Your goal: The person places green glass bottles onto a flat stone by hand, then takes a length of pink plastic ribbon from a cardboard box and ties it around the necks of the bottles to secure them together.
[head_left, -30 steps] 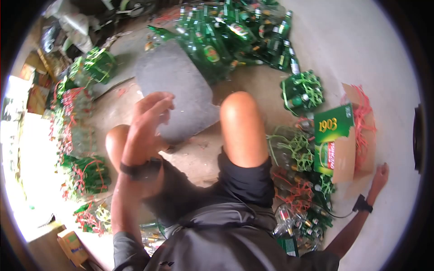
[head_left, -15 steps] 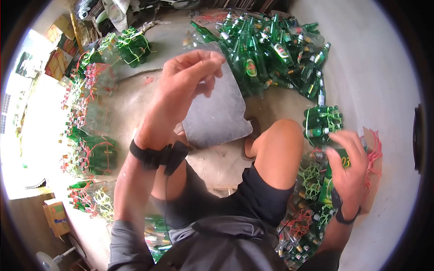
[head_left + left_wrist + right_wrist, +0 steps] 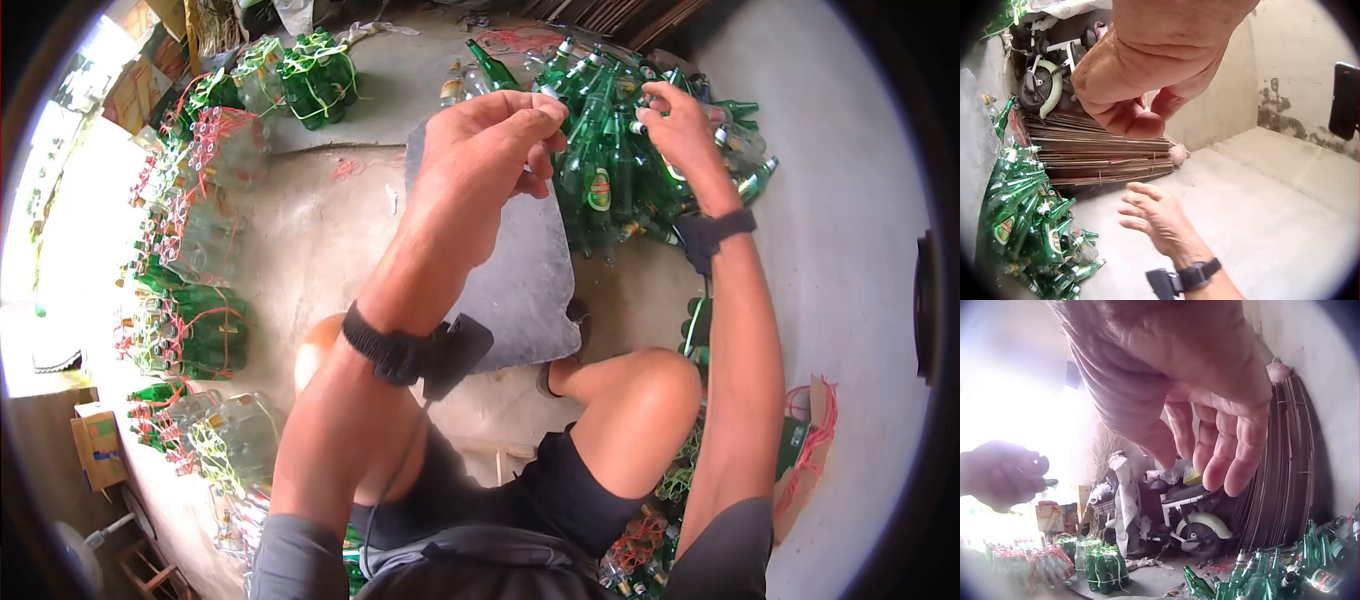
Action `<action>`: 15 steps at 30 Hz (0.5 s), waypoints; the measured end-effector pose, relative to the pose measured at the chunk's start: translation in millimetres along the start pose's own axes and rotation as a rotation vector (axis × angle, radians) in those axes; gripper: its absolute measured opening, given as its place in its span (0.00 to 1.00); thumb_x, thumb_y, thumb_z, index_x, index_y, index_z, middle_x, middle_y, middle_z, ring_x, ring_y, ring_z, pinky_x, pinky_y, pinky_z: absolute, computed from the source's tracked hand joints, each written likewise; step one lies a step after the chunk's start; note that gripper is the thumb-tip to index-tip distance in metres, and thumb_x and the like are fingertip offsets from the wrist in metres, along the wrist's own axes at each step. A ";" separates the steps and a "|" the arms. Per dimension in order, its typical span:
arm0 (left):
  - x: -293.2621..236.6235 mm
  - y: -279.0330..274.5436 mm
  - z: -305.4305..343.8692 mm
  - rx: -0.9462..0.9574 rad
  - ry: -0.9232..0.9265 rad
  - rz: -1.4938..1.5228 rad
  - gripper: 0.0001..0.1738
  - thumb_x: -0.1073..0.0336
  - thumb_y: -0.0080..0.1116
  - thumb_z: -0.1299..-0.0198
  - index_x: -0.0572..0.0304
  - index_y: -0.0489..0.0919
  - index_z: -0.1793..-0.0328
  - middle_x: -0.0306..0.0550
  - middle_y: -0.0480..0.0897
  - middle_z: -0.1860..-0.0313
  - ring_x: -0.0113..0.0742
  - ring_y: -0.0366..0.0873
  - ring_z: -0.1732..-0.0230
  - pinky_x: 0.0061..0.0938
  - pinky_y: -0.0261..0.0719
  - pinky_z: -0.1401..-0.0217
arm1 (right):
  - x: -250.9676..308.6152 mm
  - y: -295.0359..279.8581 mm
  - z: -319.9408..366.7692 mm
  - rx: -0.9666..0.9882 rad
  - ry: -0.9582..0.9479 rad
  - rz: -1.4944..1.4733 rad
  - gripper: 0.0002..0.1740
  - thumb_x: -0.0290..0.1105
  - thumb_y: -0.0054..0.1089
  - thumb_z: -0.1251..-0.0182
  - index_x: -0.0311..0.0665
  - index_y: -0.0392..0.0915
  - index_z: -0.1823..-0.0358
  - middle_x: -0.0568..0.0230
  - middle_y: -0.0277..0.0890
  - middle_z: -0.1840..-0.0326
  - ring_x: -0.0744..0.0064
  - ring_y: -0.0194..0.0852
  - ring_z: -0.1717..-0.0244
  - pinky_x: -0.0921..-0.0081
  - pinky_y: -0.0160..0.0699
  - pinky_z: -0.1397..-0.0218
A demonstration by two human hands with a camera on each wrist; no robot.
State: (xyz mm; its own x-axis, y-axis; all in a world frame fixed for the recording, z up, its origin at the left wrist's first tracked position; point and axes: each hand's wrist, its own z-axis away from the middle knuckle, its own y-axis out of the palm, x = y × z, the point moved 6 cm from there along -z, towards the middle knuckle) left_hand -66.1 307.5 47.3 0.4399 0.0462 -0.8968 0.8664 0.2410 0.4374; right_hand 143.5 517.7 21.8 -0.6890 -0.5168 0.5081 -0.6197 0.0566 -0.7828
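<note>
My left hand [image 3: 495, 145] is raised over a grey board [image 3: 520, 270] that lies between the feet. Its fingers are curled and the thumb meets the forefinger; I cannot tell whether something small is between them. My right hand [image 3: 685, 140] reaches out over a heap of green glass bottles [image 3: 600, 150]. In the right wrist view its fingers [image 3: 1235, 450] hang loosely bent with nothing held. The nearest bottles lie below that hand, some with red and white labels. Both wrists wear black straps with small cameras.
Bundles of bottles tied with red and green string [image 3: 205, 330] line the left side. A cardboard box [image 3: 805, 460] with red string stands at the right by the pale wall [image 3: 840, 250]. Stacked flat boards [image 3: 1097, 153] and a small wheeled vehicle [image 3: 1047, 81] are at the back.
My right hand has swung from beside the cardboard box up and forward to the bottle heap. The left hand has moved forward and right, its thumb and forefinger now together. The view has shifted.
</note>
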 end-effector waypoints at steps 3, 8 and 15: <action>-12.3 -17.6 2.2 -0.135 0.031 0.030 0.08 0.67 0.63 0.32 0.63 0.86 0.52 0.37 0.83 0.66 0.19 0.74 0.74 0.18 0.72 0.72 | -12.9 51.3 -16.9 0.055 0.011 0.122 0.24 0.37 0.67 0.36 0.41 0.82 0.38 0.43 0.84 0.49 0.47 0.81 0.42 0.58 0.79 0.37; -17.1 -37.7 2.7 -0.236 0.089 0.002 0.14 0.61 0.66 0.36 0.67 0.85 0.53 0.43 0.84 0.65 0.23 0.73 0.75 0.21 0.70 0.70 | -38.0 125.0 -21.2 0.164 0.055 0.255 0.32 0.40 0.64 0.31 0.48 0.70 0.26 0.45 0.65 0.25 0.45 0.71 0.29 0.54 0.73 0.29; -22.1 -40.2 1.0 -0.235 0.136 0.047 0.14 0.63 0.65 0.36 0.69 0.85 0.53 0.44 0.84 0.66 0.23 0.72 0.76 0.22 0.72 0.71 | -79.7 165.7 -13.7 0.199 0.011 0.312 0.27 0.33 0.64 0.32 0.42 0.74 0.32 0.45 0.70 0.33 0.42 0.75 0.35 0.52 0.77 0.35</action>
State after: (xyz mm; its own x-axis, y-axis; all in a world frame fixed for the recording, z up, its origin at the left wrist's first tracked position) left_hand -110.4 295.9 49.6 0.4287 0.1887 -0.8835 0.7604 0.4528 0.4656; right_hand 90.6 580.0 -143.6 -0.8381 -0.4916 0.2365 -0.2944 0.0425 -0.9547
